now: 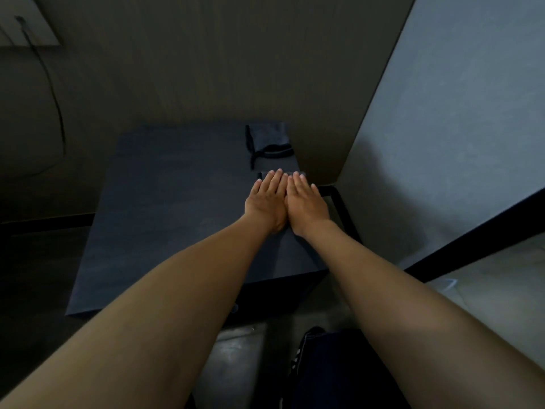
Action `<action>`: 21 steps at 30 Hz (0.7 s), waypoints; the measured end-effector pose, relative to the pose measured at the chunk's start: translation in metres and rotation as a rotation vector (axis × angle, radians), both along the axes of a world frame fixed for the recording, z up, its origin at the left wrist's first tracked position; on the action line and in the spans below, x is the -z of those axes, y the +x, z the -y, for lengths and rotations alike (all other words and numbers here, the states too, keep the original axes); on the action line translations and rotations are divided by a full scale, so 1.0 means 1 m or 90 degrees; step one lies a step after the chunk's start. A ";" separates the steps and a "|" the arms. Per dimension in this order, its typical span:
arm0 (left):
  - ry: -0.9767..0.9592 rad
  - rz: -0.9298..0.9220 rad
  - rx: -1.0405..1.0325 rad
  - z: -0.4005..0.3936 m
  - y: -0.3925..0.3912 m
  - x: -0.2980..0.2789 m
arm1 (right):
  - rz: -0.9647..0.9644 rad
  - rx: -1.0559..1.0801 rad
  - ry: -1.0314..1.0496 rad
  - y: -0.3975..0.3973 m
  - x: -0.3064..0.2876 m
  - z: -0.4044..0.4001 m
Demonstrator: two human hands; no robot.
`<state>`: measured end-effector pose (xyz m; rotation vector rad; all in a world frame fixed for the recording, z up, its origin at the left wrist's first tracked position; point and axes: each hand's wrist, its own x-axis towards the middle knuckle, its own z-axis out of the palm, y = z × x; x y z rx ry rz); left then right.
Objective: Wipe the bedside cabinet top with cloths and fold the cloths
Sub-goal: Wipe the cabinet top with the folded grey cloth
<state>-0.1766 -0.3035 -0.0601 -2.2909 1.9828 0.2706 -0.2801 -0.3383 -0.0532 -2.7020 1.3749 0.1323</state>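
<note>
— On the cabinet top [165, 208], right side: cloths, how many?
— Two counted. One dark cloth [295, 174] lies flat under both hands near the right edge, only its far edge showing past the fingertips. One grey folded cloth [269, 140] sits apart, in the far right corner.
— Hands?
— Two. Left hand [267, 202] and right hand [306, 205], side by side and touching, palms down, fingers straight and together, pressing the dark cloth; neither grips it.
— Surroundings?
— One cable [56, 107] hanging down the wall at left; one pale wall panel [457, 113] at right; one dark shoe [306, 358] on the floor below
</note>
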 end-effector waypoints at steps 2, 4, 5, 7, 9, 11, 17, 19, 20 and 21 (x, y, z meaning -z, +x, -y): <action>0.007 -0.007 0.000 -0.008 -0.012 -0.001 | 0.008 0.007 0.005 -0.010 0.001 -0.008; 0.009 -0.011 -0.001 -0.021 -0.024 -0.002 | 0.022 0.009 0.011 -0.022 0.002 -0.020; 0.009 -0.013 0.000 -0.029 -0.030 -0.003 | 0.029 0.008 0.012 -0.028 0.002 -0.028; 0.012 -0.020 0.005 -0.044 -0.041 -0.004 | 0.045 0.008 0.010 -0.040 0.002 -0.045; 0.011 -0.023 0.011 -0.062 -0.053 -0.003 | 0.051 0.005 0.014 -0.054 -0.001 -0.065; 0.007 -0.019 0.014 -0.081 -0.062 -0.002 | 0.064 -0.001 0.011 -0.065 -0.001 -0.085; -0.009 -0.041 0.047 -0.126 -0.074 -0.005 | 0.061 0.019 -0.020 -0.080 -0.002 -0.133; -0.022 -0.040 0.055 -0.138 -0.069 -0.002 | 0.055 0.022 -0.026 -0.078 -0.002 -0.147; -0.026 -0.040 0.055 -0.143 -0.066 -0.001 | 0.054 0.023 -0.025 -0.075 -0.002 -0.152; -0.025 -0.045 0.053 -0.149 -0.061 -0.001 | 0.055 0.021 -0.021 -0.071 -0.003 -0.157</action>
